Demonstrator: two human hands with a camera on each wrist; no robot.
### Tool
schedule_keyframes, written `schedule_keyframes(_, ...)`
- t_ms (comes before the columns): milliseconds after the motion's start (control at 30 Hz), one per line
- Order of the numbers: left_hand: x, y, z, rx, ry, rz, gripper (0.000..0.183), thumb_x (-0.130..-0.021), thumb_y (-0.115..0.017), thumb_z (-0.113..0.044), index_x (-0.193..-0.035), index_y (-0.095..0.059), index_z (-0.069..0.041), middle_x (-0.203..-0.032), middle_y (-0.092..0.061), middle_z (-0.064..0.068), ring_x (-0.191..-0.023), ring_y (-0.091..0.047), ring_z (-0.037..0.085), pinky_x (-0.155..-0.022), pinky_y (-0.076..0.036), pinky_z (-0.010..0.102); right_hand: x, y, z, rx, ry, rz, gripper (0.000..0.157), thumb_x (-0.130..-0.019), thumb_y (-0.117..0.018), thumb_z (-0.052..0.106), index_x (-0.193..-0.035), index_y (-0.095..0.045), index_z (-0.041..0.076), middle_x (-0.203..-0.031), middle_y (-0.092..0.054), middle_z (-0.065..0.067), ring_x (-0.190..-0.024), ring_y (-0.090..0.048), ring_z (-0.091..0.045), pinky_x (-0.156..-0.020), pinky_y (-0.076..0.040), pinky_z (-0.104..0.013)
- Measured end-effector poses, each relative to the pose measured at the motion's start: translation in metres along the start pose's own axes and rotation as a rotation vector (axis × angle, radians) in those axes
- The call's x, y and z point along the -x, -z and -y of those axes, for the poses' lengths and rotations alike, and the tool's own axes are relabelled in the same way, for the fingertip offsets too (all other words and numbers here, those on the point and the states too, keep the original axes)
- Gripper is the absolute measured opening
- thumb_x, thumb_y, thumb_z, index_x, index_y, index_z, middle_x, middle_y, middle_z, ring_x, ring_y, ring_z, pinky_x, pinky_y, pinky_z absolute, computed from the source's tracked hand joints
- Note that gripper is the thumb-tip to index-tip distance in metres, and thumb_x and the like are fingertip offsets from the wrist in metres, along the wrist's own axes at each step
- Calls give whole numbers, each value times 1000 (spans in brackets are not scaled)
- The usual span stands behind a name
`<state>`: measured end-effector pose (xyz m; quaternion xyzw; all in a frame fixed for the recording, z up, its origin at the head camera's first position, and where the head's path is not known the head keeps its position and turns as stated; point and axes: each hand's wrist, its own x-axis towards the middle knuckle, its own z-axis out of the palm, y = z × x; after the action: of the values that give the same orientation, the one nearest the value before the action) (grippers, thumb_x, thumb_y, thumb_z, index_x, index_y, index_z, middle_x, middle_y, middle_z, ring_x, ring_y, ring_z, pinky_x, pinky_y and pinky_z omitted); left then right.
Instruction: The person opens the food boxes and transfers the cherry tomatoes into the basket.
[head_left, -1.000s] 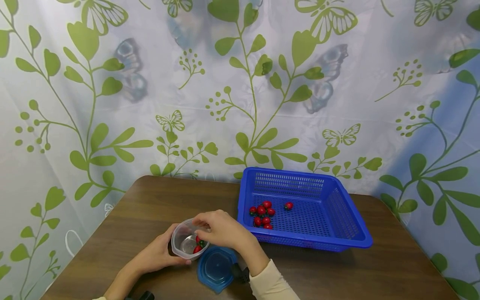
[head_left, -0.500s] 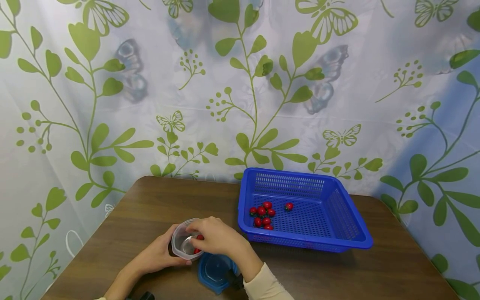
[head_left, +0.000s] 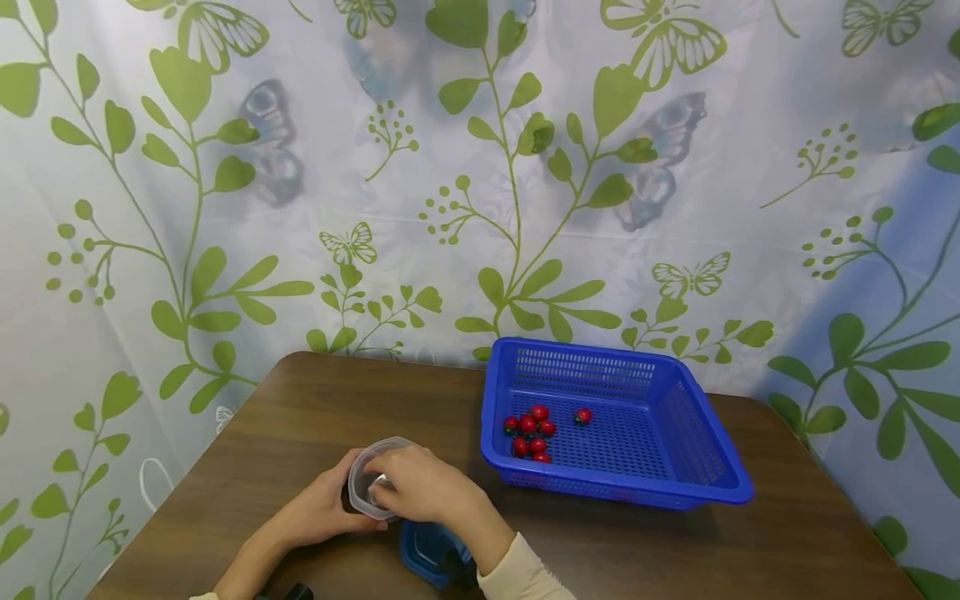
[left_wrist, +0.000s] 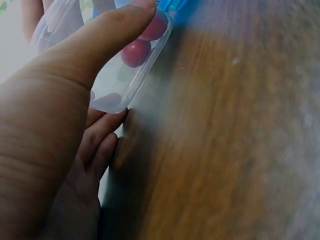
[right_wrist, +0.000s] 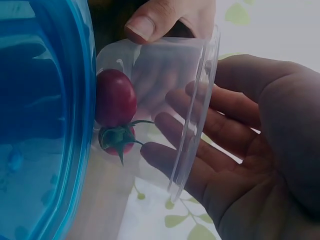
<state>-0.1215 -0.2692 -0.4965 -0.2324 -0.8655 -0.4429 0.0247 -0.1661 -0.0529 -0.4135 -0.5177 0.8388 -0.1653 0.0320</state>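
My left hand grips a clear plastic container from its left side, thumb at the near side. The container tilts with its opening toward my right hand, whose fingers reach inside it. In the right wrist view those fingers are spread and gently bent, the tips near the stem of a cherry tomato. A second cherry tomato lies beside it, partly behind green leaves. The left wrist view shows a tomato through the container wall. A blue lid lies on the table below the container.
To the right stands a blue perforated basket. Several cherry tomatoes cluster at its left, and a single tomato lies apart. The brown wooden table ends at a curtain with leaves and butterflies.
My right hand has moved left and deeper into the container, covering the tomatoes there from the head view. My left hand keeps its grip. The basket tomatoes lie as before.
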Motion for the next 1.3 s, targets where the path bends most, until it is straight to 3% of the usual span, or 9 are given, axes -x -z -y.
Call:
schedule_keyframes(300, 0, 1, 0, 8, 13, 16, 80, -85, -86, -36, -148, -38, -23, -134, -64, -1, -113, -64, 7, -97, -52, 28, -5, -5, 2, 77, 12, -28, 18, -99, -66, 19, -114, -74, 12, -90, -68, 9, -75, -52, -1, -73, -44, -15)
schedule_keyframes(567, 0, 2, -1, 1, 7, 18, 79, -86, -86, -36, -147, -38, -25, -131, -65, -4, -110, -65, 7, -97, -52, 28, -9, -12, 4, 74, -49, -12, 13, -99, -65, 16, -110, -73, 14, -87, -64, 9, -74, -51, -3, -68, -43, -17)
schedule_keyframes(800, 0, 1, 1, -27, 23, 1, 81, -83, -88, -38, -147, -40, -25, -128, -66, -4, -108, -66, 7, -93, -53, 29, -8, -13, 8, 133, -125, -20, 24, -96, -70, 11, -120, -72, 13, -106, -74, 4, -98, -65, -6, -90, -54, -27)
schedule_keyframes(933, -1, 1, 2, -40, 32, 1, 82, -83, -88, -40, -147, -40, -25, -129, -66, -4, -108, -65, 7, -94, -53, 30, -8, -13, 9, 171, -121, -38, 14, -94, -72, 11, -108, -72, 14, -90, -69, 6, -85, -61, -5, -79, -51, -25)
schedule_keyframes(1033, -2, 2, 2, -41, 37, 6, 82, -83, -87, -41, -148, -39, -25, -130, -65, -4, -109, -64, 6, -95, -53, 29, -8, -14, 9, 191, -99, -50, 3, -94, -71, 13, -96, -70, 15, -76, -59, 8, -70, -51, -4, -65, -43, -21)
schedule_keyframes(1167, -2, 3, 2, -32, 38, 15, 81, -84, -86, -41, -148, -39, -25, -130, -65, -5, -109, -64, 6, -96, -52, 28, -8, -15, 9, 154, -85, -45, 12, -97, -68, 14, -86, -65, 17, -68, -48, 10, -60, -41, -4, -55, -33, -19)
schedule_keyframes(1300, -1, 3, 2, -23, 36, 21, 80, -85, -86, -40, -148, -40, -23, -127, -65, -6, -108, -64, 6, -95, -52, 28, -9, -15, 8, 102, -86, -28, 15, -99, -66, 17, -84, -67, 19, -67, -48, 11, -57, -41, -2, -53, -32, -17)
